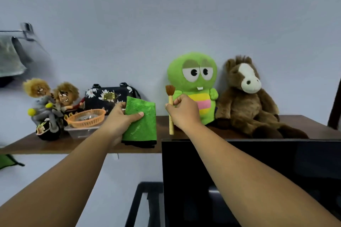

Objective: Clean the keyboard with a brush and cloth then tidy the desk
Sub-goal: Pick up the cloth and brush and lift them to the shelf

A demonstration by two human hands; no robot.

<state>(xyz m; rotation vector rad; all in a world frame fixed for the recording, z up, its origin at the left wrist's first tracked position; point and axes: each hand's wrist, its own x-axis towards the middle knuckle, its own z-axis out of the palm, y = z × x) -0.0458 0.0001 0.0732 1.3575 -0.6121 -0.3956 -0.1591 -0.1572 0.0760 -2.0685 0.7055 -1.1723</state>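
Both arms reach up to a brown wooden shelf (36,143) on a pale wall. The left hand (120,121) grips a folded green cloth (142,121) with a black lower edge, thumb laid across its front and fingers curled behind it; the cloth hangs upright just above the shelf's front edge. The right hand (184,112) pinches a brush (171,108) by its pale wooden handle, fingers curled round it, with the brown bristles pointing up and the handle's lower end down near the shelf surface. Whether that end touches the shelf cannot be told.

Behind the brush stands a green plush (193,79) with big eyes and a yellow and pink striped belly, leaning on the wall. Just beside it on the right sits a brown plush horse (245,97) with a white muzzle. Left of the cloth is an orange basket (85,119) resting on a clear tray (81,131), and behind them a black floral bag (108,97) bearing a gold plate; any writing on the plate is too blurred to read. At the shelf's left end two fuzzy-haired dolls (49,101) ride a toy motorbike.

Below the shelf on the right, a dark monitor (276,171) fills the lower frame. No keyboard shows, and no label can be read anywhere.
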